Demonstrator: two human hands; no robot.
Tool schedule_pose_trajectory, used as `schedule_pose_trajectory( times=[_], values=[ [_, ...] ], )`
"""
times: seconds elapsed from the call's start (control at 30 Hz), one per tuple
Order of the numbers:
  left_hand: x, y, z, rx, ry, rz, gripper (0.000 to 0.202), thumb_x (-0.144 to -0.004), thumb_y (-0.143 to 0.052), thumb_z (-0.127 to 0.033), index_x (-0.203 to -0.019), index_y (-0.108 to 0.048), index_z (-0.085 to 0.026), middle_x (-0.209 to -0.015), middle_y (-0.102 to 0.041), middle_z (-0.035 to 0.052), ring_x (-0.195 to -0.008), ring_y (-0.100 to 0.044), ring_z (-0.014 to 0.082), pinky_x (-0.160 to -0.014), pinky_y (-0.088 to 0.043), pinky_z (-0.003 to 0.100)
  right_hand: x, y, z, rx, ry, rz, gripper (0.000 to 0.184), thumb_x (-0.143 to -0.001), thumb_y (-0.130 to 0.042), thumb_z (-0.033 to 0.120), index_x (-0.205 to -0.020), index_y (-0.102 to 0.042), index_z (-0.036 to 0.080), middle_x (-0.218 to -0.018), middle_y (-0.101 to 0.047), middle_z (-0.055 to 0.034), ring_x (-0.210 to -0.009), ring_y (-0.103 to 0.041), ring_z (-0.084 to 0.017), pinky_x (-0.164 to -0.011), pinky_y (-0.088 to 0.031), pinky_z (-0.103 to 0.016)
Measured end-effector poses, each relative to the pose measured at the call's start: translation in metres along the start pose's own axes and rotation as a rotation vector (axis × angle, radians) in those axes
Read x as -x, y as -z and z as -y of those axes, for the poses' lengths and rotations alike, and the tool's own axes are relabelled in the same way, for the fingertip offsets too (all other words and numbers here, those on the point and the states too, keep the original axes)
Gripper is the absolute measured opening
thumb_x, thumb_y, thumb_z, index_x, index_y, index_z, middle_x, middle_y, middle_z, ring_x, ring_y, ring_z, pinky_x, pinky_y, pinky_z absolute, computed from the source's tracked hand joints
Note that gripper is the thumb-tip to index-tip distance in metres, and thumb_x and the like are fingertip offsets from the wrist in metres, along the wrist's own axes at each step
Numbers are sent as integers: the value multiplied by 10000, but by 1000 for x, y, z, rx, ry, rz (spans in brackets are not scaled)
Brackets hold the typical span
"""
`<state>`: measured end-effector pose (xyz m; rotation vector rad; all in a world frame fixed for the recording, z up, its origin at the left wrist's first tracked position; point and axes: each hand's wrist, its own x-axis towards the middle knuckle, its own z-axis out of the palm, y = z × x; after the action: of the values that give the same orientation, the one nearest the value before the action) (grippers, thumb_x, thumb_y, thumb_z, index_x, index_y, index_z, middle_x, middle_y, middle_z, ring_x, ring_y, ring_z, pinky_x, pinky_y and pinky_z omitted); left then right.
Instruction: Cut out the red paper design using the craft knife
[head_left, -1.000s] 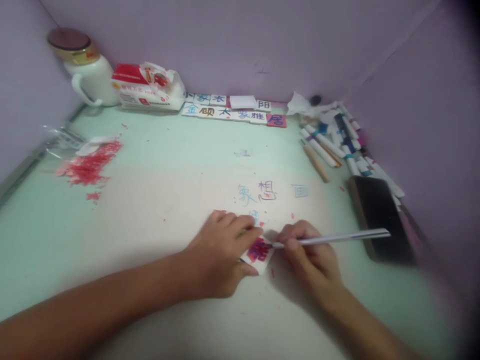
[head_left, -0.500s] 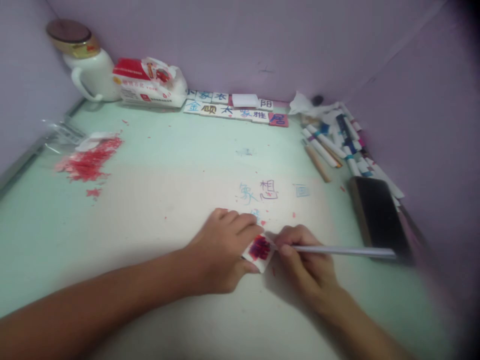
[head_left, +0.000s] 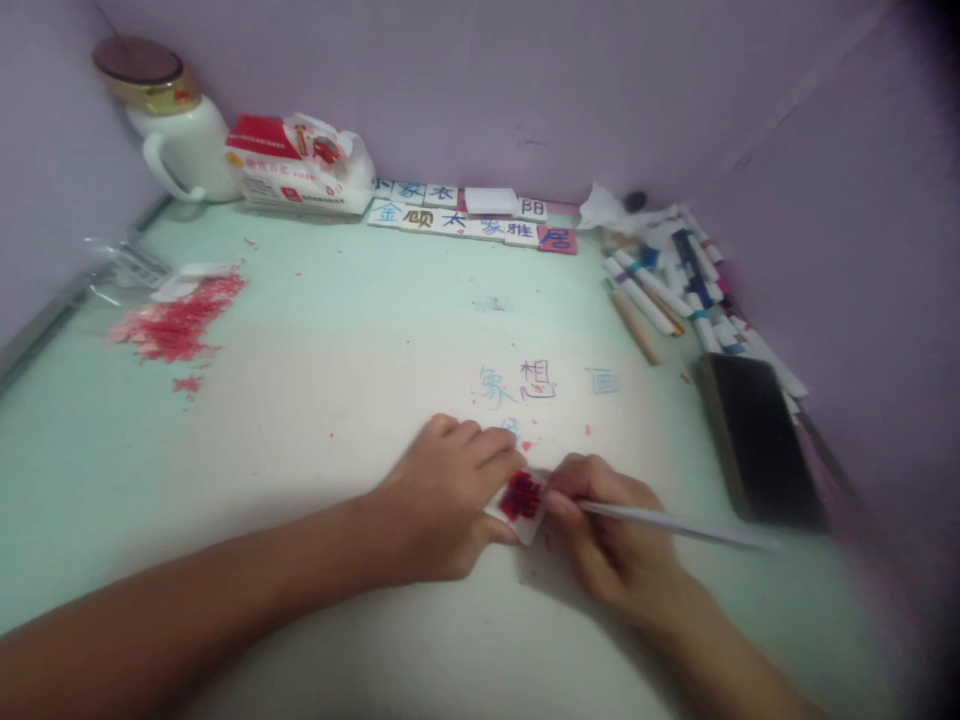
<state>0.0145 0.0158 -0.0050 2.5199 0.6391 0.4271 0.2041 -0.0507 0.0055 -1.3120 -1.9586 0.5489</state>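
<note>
My left hand point(head_left: 442, 495) pinches a small white tile point(head_left: 520, 500) with red and dark marks, pressing it on the pale green table point(head_left: 315, 340). My right hand point(head_left: 611, 540) is closed round a thin white tool point(head_left: 675, 522) like a pen, its tip touching the tile's right edge and its shaft pointing right. Both hands sit just below characters written on the table surface point(head_left: 525, 383).
A row of lettered tiles point(head_left: 469, 218) lies along the back wall, beside a tissue pack point(head_left: 300, 165) and a white jug point(head_left: 169, 125). Red shavings point(head_left: 180, 322) pile at the left. Markers point(head_left: 675, 280) and a dark phone point(head_left: 761, 440) lie at the right.
The tool's shaft has swung downward at its far end and its tip has kept working on the tile. My left hand has stayed on the tile.
</note>
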Motion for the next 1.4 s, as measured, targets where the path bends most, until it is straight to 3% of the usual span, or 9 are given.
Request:
schedule_pose_trajectory(
  times=[0.7,1.1,1.4],
  values=[
    [0,1,-1,-18,-5,25,315,-855,-603,-352,-1079,-543,-139,-1101,-598,107,-916,-537,254,-799,-350,393,2,-1,-3,-128,-132,-40,169,-929,-473,183,-767,-455,227,-538,-478,60,-431,-429,-93,-414,-329,-215],
    [0,0,0,12,-4,-24,345,-847,-618,-381,-1076,-555,-132,-1088,-609,128,-934,-556,271,-797,-369,410,4,-10,5,-338,-526,-221,330,-907,-535,394,-638,-466,215,-486,-360,74,-439,-302,-93,-428,-234,-238],
    [1,-2,0,24,0,-65,382,-823,-653,-416,-1063,-557,-135,-1064,-611,126,-944,-570,273,-804,-386,413,1,-9,6,-551,-600,-217,360,-881,-571,453,-633,-466,213,-425,-461,62,-367,-367,-85,-371,-239,-213]
  ],
)
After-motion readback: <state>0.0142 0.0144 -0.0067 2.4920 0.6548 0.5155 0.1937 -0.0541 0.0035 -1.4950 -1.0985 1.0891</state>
